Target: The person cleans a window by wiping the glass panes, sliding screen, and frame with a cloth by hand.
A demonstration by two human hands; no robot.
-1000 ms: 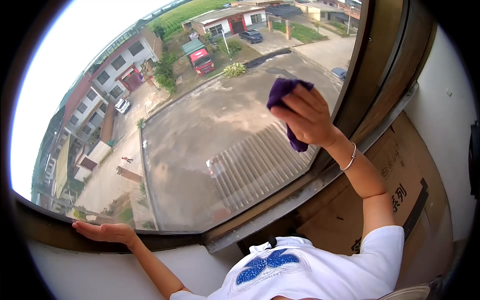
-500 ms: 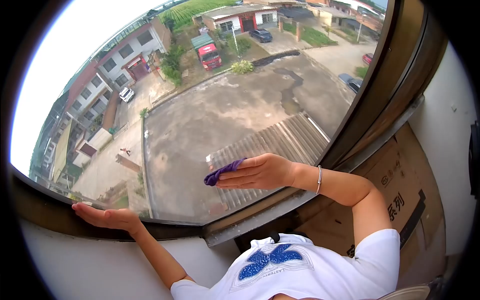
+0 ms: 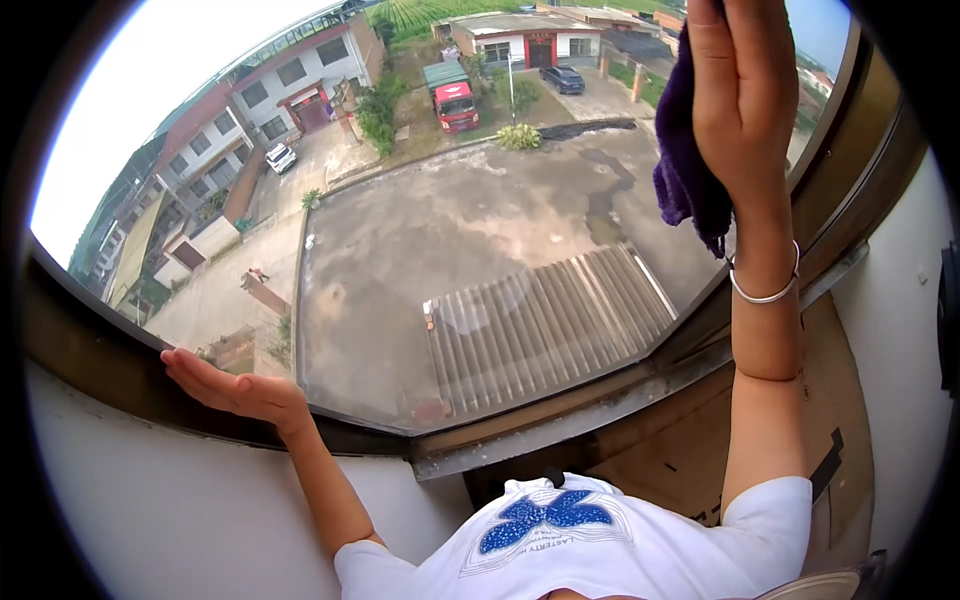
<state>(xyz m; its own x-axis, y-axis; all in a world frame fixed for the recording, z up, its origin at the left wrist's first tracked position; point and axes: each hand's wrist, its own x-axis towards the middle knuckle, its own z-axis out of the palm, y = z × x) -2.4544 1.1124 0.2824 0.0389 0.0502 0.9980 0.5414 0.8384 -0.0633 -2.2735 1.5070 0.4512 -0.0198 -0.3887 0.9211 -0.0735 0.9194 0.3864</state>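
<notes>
My right hand (image 3: 745, 100) is raised high at the right side of the window, fingers stretched upward and cut off by the top of the view. Under its palm, a purple cloth (image 3: 690, 150) lies against the glass pane (image 3: 480, 220), with its lower end hanging loose by the wrist. At the lower left, my left hand (image 3: 240, 390) rests palm up by the dark window frame (image 3: 90, 320), fingers straight and nothing in it.
The metal sill (image 3: 540, 435) runs below the pane. A flattened cardboard box (image 3: 840, 420) leans by the white wall (image 3: 900, 290) at the right. Outside and below lie a corrugated roof (image 3: 550, 320), a concrete yard, houses, and a red truck (image 3: 457, 105).
My right hand has swept the purple cloth from the lower middle of the pane up to its upper right. The left hand keeps its place at the frame; the view has shifted slightly.
</notes>
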